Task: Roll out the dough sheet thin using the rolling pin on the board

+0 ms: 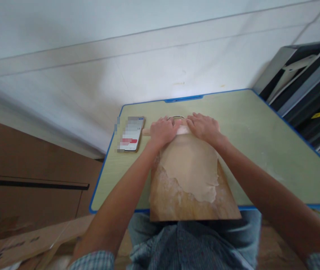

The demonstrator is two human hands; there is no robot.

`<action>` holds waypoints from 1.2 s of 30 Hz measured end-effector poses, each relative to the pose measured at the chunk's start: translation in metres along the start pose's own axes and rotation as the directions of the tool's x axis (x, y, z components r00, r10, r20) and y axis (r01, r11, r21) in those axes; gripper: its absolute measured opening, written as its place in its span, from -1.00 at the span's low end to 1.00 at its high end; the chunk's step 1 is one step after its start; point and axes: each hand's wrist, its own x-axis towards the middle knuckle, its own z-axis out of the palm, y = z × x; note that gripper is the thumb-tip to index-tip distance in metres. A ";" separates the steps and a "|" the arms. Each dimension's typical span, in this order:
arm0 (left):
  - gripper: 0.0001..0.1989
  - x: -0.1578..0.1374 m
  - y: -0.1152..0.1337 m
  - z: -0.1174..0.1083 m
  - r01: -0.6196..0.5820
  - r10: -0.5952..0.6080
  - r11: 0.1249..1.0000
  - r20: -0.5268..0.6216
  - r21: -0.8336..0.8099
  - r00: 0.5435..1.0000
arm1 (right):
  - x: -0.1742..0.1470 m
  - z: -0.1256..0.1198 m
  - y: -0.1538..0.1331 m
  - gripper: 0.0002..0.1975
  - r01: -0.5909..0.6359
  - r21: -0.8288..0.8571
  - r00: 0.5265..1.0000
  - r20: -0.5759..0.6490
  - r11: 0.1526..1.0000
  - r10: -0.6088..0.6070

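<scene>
A wooden rolling pin [146,132] lies across the far end of a thin, flattened sheet of dough [192,161]. My left hand [164,131] is closed over the pin's left part, with its bare end sticking out beyond the fingers. Over the right part, my right hand [203,127] is closed too, and it hides that end. Between the hands the pin looks pale, with dough against or around it; I cannot tell which. Under the dough is a wooden cutting board [165,206], dusted with flour. The sheet's near edge is ragged.
The board rests on a pale green table [250,142] with a blue rim and overhangs its front edge. A phone [133,135] lies left of the board. Behind is a white wall [154,71]. Dark stacked items [303,78] stand at the right, and brown cardboard [36,157] at the left.
</scene>
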 end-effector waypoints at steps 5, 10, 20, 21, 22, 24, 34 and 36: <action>-0.49 -0.028 0.004 -0.001 -0.024 0.024 1.000 -0.054 -0.002 0.998 | -0.031 -0.011 -0.008 -0.52 0.014 -0.035 1.000 -0.015 0.999 -0.015; -0.51 -0.058 0.008 -0.001 -0.056 0.055 0.998 -0.032 -0.030 0.998 | -0.061 -0.014 -0.013 -0.53 0.053 -0.048 0.997 -0.057 0.997 -0.055; -0.46 -0.064 0.007 0.002 -0.075 0.075 0.997 -0.037 0.001 0.997 | -0.070 0.008 -0.012 -0.47 0.074 -0.046 0.971 -0.224 0.996 -0.083; -0.46 -0.060 0.006 0.002 -0.079 0.079 0.997 -0.037 -0.008 0.996 | -0.067 0.008 -0.011 -0.46 0.071 -0.049 0.973 -0.218 0.996 -0.080; -0.48 -0.056 0.005 0.002 -0.084 0.083 0.996 -0.043 -0.015 0.996 | -0.064 0.008 -0.011 -0.46 0.070 -0.053 0.975 -0.209 0.996 -0.079; -0.51 -0.047 0.003 0.002 -0.093 0.092 0.995 -0.065 -0.022 0.994 | -0.058 0.007 -0.010 -0.47 0.067 -0.055 0.978 -0.193 0.996 -0.077; -0.45 0.002 -0.001 0.006 -0.004 0.003 1.000 -0.059 -0.014 0.998 | -0.009 -0.002 -0.006 -0.54 -0.010 0.017 0.999 -0.046 1.000 0.011; -0.44 0.012 -0.002 0.005 0.025 -0.026 0.999 -0.019 -0.045 0.999 | 0.004 0.000 -0.003 -0.55 -0.031 0.042 0.999 -0.024 0.999 0.032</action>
